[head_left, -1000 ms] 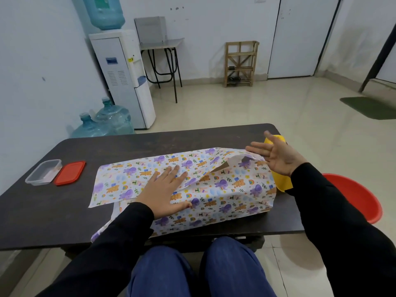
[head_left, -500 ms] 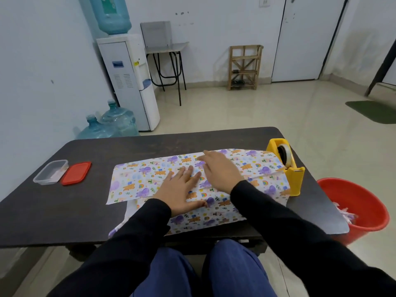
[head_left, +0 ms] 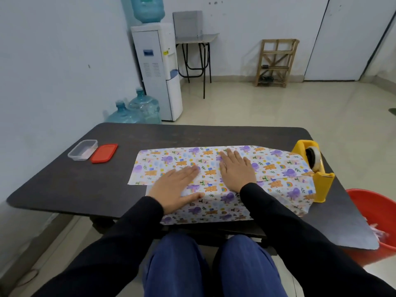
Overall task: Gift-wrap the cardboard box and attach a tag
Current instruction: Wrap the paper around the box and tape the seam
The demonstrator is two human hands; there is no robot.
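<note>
- While both hands press flat on it, the patterned wrapping paper (head_left: pixel 278 168) lies folded across the near middle of the dark table (head_left: pixel 64 185). The cardboard box is hidden beneath it, and only a raised block shape shows under the sheet.
- The left hand (head_left: pixel 177 189) rests palm down on the paper, fingers straight and close together. Its thumb is spread toward the near edge, close to the edge of the upper flap.
- The right hand (head_left: pixel 236 170) rests palm down just beside the left, not touching it. Its fingers are straight, slightly fanned and pointing away from the person, on the top flap.
- One layer of paper runs out flat onto the table to the left of the block.
- A yellow tape dispenser (head_left: pixel 315 168) stands at the right end of the paper, touching it, with a roll of tape in its cradle.
- A clear plastic container (head_left: pixel 82 150) and a red lid (head_left: pixel 104 153) sit side by side near the table's far left corner, well apart from the paper.
- A red bucket (head_left: pixel 372 211) stands on the floor past the table's right corner.
- A water dispenser (head_left: pixel 158 71) stands against the far wall, with two large bottles (head_left: pixel 137 110) on the floor beside it.
</note>
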